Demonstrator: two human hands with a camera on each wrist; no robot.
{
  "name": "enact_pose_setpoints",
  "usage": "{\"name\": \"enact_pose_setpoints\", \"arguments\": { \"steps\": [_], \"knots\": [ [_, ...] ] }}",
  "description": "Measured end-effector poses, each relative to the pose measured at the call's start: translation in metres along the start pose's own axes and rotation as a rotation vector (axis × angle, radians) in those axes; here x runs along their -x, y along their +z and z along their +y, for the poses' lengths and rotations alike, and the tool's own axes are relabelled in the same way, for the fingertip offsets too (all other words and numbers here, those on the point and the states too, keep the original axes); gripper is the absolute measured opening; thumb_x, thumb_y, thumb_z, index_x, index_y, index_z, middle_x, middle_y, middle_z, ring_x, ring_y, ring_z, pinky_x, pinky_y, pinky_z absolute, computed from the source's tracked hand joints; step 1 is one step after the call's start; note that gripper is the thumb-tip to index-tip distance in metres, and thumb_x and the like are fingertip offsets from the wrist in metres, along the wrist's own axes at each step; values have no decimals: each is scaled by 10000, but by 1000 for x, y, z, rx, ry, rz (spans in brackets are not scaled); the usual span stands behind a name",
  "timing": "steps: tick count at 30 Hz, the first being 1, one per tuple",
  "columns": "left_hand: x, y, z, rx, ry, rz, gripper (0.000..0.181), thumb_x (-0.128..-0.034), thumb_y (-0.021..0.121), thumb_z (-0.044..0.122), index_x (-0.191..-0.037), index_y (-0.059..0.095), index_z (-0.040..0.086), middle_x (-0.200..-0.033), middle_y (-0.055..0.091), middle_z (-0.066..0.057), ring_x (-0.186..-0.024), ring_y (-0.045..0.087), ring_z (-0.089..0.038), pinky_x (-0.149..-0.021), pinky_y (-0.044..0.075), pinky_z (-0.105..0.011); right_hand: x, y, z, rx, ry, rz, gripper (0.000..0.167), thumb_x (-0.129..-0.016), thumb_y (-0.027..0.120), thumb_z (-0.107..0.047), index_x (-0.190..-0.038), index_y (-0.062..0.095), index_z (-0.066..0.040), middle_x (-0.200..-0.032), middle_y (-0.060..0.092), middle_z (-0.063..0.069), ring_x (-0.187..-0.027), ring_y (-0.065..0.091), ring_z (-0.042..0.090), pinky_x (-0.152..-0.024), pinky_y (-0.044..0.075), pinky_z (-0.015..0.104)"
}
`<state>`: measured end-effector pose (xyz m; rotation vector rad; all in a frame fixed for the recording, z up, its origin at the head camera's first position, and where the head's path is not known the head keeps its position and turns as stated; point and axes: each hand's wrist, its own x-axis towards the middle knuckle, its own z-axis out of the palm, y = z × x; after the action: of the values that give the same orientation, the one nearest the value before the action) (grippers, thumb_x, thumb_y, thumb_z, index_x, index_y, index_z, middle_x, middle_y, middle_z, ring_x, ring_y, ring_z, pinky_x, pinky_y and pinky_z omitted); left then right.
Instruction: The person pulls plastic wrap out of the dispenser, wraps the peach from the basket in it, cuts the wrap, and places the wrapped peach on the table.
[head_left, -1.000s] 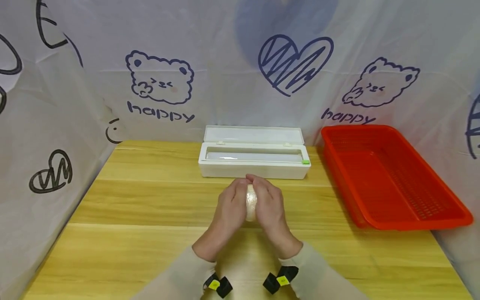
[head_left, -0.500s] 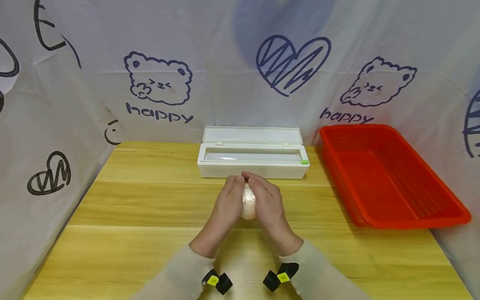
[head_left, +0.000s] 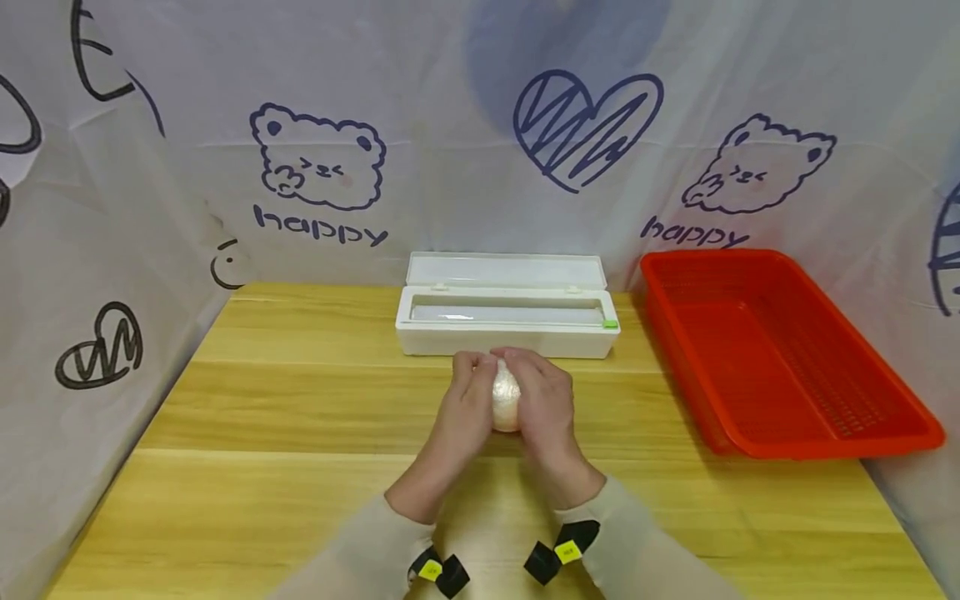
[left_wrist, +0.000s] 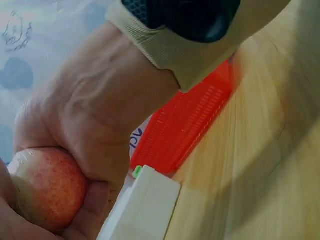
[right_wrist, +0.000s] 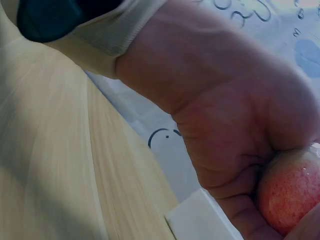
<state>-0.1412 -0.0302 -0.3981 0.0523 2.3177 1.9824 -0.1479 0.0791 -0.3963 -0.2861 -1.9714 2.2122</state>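
Between the two hands, above the wooden table (head_left: 285, 417), is a red and pale yellow apple (head_left: 506, 402) with a shiny clear film over its skin. My left hand (head_left: 467, 404) holds it from the left, palm against its side. From the other side my right hand (head_left: 548, 408) cups it, fingers curled round the far side. Red, speckled skin of the apple (left_wrist: 52, 187) shows clearly in the left wrist view, and the right wrist view shows its other side. Fingers cover much of it. Just beyond the hands stands a white cling film box (head_left: 510, 342), lid raised, a roll inside.
A red plastic basket (head_left: 716, 408) with perforated sides stands at the table's right edge. A printed white cloth (head_left: 450, 192) hangs behind the table and along its sides. The box has a small green tab (head_left: 610, 324) at its right end.
Both hands have shifted slightly about the apple, and their fingers are more bent than before. More of the apple's shiny top shows between the thumbs than a second ago.
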Motion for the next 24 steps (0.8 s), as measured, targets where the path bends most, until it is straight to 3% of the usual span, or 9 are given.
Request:
{"name": "enact_pose_setpoints", "arguments": {
  "steps": [2,4,9,12,16,20,22,24],
  "knots": [
    [0,2,-1,-3,28,54,310,-1115,372,302,-1199,507,36,-1149,633,-200,-1137,593,-282,-994,488,-423,3,3,0,14,-25,31,244,-968,643,-164,-998,824,-3,-1008,805,80,-923,705,128,-759,581,256],
    [1,2,-3,7,61,68,270,-1113,374,259,-1159,509,29,-1103,617,-170,-1097,584,-261,-960,484,-392,4,3,-1,16,-28,16,252,-973,630,-159,-1004,815,8,-1016,800,88,-914,703,129,-739,587,256],
    [0,-2,-6,18,109,31,264,-1117,364,243,-1160,483,12,-1148,566,-166,-1130,559,-259,-975,456,-372,-1,-6,-6,-122,45,-151,347,-1046,557,-190,-1253,734,27,-1231,736,113,-1104,682,181,-892,579,261],
    [0,-3,-4,18,102,6,300,-1122,353,268,-1205,485,11,-1212,550,-173,-1180,544,-272,-1022,442,-404,-3,-10,-7,-15,-3,-213,372,-1069,548,-246,-1310,731,-29,-1303,735,105,-1228,670,202,-1029,532,279],
    [1,1,-1,-7,82,41,366,-1144,346,337,-1216,518,23,-1199,589,-161,-1160,556,-254,-1012,454,-416,1,-7,-2,232,-144,-137,280,-1038,618,-252,-1112,834,-90,-1181,794,53,-1182,714,191,-1047,544,374],
    [2,5,-3,-28,83,94,349,-1151,358,336,-1155,536,36,-1055,622,-149,-991,570,-234,-843,487,-381,3,-4,3,275,-165,-53,235,-996,642,-214,-990,864,-139,-1085,813,8,-1075,738,169,-972,577,407],
    [1,5,-4,-17,82,100,339,-1152,354,321,-1152,534,32,-1032,609,-147,-958,552,-228,-813,470,-363,3,-4,3,294,-153,-65,244,-1000,630,-215,-1002,861,-136,-1092,812,11,-1077,735,166,-970,570,378],
    [1,5,-5,11,75,102,346,-1151,345,306,-1190,542,24,-1101,622,-154,-1026,571,-236,-876,484,-376,1,-6,-1,239,-123,-130,276,-1032,603,-221,-1117,829,-87,-1192,789,59,-1161,709,196,-1028,543,371]
  ]
}}
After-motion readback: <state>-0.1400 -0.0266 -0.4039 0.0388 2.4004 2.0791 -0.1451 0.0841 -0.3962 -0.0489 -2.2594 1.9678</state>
